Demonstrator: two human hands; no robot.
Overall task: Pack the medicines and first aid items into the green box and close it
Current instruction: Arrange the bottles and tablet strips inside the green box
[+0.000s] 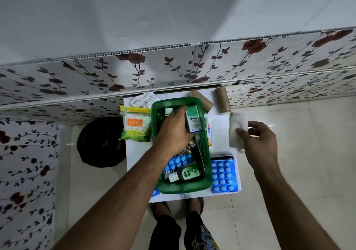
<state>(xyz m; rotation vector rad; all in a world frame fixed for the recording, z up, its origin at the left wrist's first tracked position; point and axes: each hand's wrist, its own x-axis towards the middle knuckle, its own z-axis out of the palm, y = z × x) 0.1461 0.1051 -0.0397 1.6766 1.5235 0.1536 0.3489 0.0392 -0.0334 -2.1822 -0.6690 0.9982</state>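
The green box (207, 165) stands open on a small white table (133, 153). My left hand (174, 128) reaches inside it and grips a white and green Optibex carton (193, 117). Lying in the box are a Dettol bottle (185, 173), a blue blister strip (178, 162), a silver strip (189, 146) and a white-capped bottle (168, 111). To the right of the box, off the table's edge, my right hand (260, 140) pinches a wad of white cotton (236, 128).
A Tulips cotton bud pack (134, 125) lies left of the box, a silver blister pack (142, 99) behind it. Two brown bandage rolls (222, 100) sit at the back right. A white tube (210, 132) and a blue tablet strip (223, 172) lie right of the box. A black bag (100, 143) sits on the floor.
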